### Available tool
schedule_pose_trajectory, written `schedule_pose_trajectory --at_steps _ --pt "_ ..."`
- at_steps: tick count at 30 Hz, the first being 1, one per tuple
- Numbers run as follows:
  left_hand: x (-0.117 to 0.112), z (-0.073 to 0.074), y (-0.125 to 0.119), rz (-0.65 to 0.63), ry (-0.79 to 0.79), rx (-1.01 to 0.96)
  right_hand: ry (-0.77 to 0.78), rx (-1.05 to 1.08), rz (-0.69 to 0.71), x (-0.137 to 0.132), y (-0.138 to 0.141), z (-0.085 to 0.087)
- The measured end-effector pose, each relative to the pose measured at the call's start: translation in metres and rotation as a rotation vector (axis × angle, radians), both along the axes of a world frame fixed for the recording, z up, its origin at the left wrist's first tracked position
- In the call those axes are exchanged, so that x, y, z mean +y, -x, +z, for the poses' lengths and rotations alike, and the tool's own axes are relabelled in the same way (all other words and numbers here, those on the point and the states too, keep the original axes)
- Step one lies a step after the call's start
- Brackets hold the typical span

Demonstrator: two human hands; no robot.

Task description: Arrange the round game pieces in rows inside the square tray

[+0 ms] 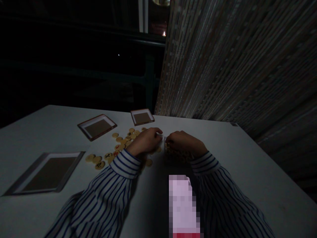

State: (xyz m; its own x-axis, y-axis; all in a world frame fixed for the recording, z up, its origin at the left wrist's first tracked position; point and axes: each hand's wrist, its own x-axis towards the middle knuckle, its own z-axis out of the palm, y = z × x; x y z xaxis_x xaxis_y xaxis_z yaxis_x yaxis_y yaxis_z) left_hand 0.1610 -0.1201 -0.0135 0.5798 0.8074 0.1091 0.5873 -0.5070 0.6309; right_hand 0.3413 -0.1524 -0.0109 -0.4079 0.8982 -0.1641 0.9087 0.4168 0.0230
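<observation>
Round wooden Chinese chess pieces [121,146], some with black or red characters, lie scattered and partly stacked on the white table [247,172]. My left hand [146,141] hovers over their right side, its fingers loosely bent and apart, with nothing visible between them. Just to the right, a small clear-looking box [170,158] holds many more pieces. Over this box is my right hand [187,142], fingers curled down and closed at its far left corner. What those fingertips hold, if anything, is hidden in the dim light.
Three shallow framed trays or lids stand on the table: a large one [51,172] at left, a middle one [97,127], and a small one [142,117] at the back. A pixelated pink patch [184,205] is near my body. A strand curtain [210,59] hangs behind the table.
</observation>
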Motion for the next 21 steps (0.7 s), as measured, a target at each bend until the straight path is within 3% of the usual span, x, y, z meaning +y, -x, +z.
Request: schedule_pose_trajectory --at_steps 21 --pt "-0.0023 0.0044 0.0005 -0.010 -0.001 0.025 0.011 -0.004 -0.010 -0.0021 0.0022 0.0016"
